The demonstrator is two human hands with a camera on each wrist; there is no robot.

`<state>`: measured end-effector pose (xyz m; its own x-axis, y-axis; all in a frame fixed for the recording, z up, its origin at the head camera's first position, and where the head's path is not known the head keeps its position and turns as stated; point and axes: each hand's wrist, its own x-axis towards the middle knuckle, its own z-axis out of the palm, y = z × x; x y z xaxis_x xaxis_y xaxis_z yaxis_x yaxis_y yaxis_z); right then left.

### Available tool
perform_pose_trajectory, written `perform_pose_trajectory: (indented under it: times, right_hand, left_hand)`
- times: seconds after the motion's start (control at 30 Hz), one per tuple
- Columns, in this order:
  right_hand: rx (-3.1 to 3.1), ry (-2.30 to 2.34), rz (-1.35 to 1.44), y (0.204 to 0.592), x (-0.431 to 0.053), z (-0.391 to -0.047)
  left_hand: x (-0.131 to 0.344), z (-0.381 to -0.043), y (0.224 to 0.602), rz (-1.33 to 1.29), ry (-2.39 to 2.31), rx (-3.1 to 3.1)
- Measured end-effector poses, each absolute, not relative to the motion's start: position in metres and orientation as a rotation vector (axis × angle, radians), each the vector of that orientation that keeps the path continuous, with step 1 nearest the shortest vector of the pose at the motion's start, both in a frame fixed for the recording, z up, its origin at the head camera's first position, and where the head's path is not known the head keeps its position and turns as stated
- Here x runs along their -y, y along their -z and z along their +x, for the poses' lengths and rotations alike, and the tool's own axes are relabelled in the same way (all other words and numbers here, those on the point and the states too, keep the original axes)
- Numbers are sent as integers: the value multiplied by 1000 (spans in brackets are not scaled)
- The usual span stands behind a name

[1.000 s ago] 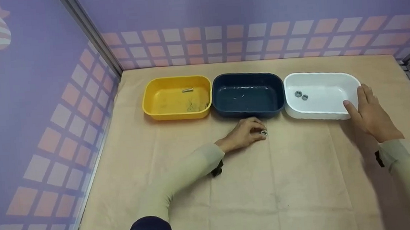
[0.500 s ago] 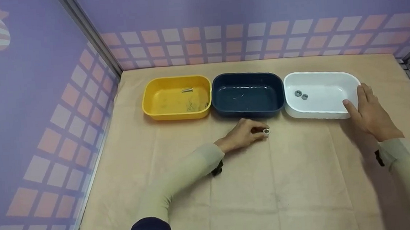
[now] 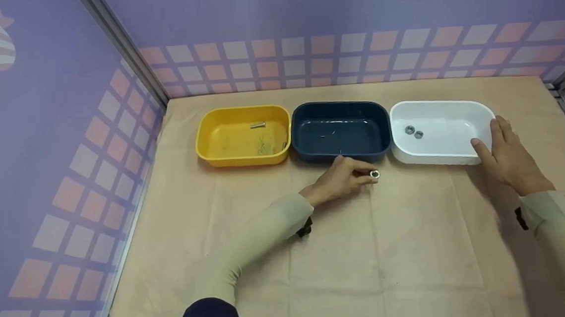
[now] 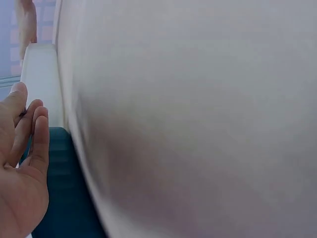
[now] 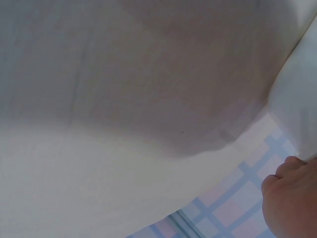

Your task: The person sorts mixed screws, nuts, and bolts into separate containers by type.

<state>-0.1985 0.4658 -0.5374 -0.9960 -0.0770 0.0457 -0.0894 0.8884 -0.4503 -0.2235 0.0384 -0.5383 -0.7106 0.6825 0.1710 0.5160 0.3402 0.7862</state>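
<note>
Between thumb and fingertips, my left hand (image 3: 341,180) pinches a metal nut (image 3: 374,174) just in front of the dark blue tray (image 3: 307,153). The nut's hole shows in the head view; in the left wrist view the fingers mostly hide it. My right hand (image 3: 514,164) rests against the right end of the white tray (image 3: 431,159), fingers extended along the outside and thumb at the front corner. Inside that tray, toward its left, lie a nut (image 3: 410,129) and a second nut (image 3: 419,134). The right wrist view shows only part of the right hand (image 5: 291,198) beside the tray.
A yellow tray (image 3: 243,160) stands left of the blue one, the three trays in a row. It holds a metal bolt (image 3: 258,125) and thin, small pieces. A beige cloth (image 3: 340,269) covers the table, with purple wall panels (image 3: 302,8) behind and at left.
My left hand has moved a little to the right and away from me, carrying the pinched nut toward the white tray. My right hand stays in place on the tray.
</note>
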Motion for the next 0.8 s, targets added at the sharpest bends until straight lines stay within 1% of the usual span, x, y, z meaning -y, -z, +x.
perform_pose_trajectory:
  times: [0.47, 0.8]
  right_hand:
    - [3066, -689, 96, 536, -464, -198]
    - [3067, -685, 116, 537, -465, -201]
  left_hand:
    - [-54, -228, 519, 1139, -1334, -2355]
    - [-72, -233, 501, 1244, -1345, -2341]
